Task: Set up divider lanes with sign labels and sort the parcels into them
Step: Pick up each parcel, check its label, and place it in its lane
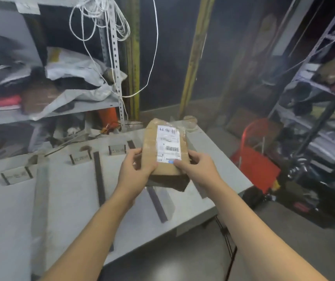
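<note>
Seemingly for reading, a brown parcel (pixel 165 148) is held up above the grey table (pixel 71 199) in the head view, its white shipping label (pixel 167 146) turned toward the camera. It is clasped at its lower end from both sides: the left hand (pixel 137 169) is closed on the left edge, the right hand (pixel 196 166) on the right edge with the thumb laid at the label's lower corner. Held this way, the address can be checked before a lane is chosen, so the sorting step is judged to be under way, the parcel not yet set down.

Below, lanes are marked out on the table by dark divider strips (pixel 99 177) and a paler strip (pixel 39 197). Small sign labels (pixel 80 158) are stood at the far ends of the lanes; their writing is too blurred to be read. The lanes in sight lie bare, so little is seen to hinder placing. Cluttered shelves (pixel 47 112) are seen behind, loose white cords (pixel 109 17) hang above, and a red chair (pixel 253 157) stands just beside the table's right edge.
</note>
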A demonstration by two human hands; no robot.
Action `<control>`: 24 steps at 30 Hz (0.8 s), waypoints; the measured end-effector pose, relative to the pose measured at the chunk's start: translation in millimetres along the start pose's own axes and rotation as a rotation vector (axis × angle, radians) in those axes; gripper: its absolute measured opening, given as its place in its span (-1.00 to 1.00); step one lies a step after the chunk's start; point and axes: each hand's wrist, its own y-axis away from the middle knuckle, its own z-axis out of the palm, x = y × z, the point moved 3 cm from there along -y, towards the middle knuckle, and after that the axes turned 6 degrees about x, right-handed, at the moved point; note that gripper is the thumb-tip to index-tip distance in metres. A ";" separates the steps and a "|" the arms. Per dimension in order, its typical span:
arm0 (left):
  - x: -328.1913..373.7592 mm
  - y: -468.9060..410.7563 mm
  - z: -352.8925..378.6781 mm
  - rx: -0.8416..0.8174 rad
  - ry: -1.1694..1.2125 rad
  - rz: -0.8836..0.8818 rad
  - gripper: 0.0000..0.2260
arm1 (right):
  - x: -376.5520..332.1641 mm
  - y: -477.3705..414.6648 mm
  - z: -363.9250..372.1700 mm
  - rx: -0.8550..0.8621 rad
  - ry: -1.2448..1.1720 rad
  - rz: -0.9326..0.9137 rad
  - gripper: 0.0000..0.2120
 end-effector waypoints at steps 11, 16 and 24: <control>-60.8 -78.5 121.4 0.148 -0.011 -0.167 -0.53 | 79.1 -172.5 -51.9 -0.278 -0.007 0.049 -0.64; -81.3 -104.4 135.3 0.239 -0.061 -0.220 -0.51 | 100.5 -217.1 -32.3 -0.396 0.021 0.049 -0.63; -110.4 -132.5 142.5 0.326 -0.127 -0.262 -0.52 | 117.4 -253.1 0.0 -0.383 0.302 -0.027 -0.54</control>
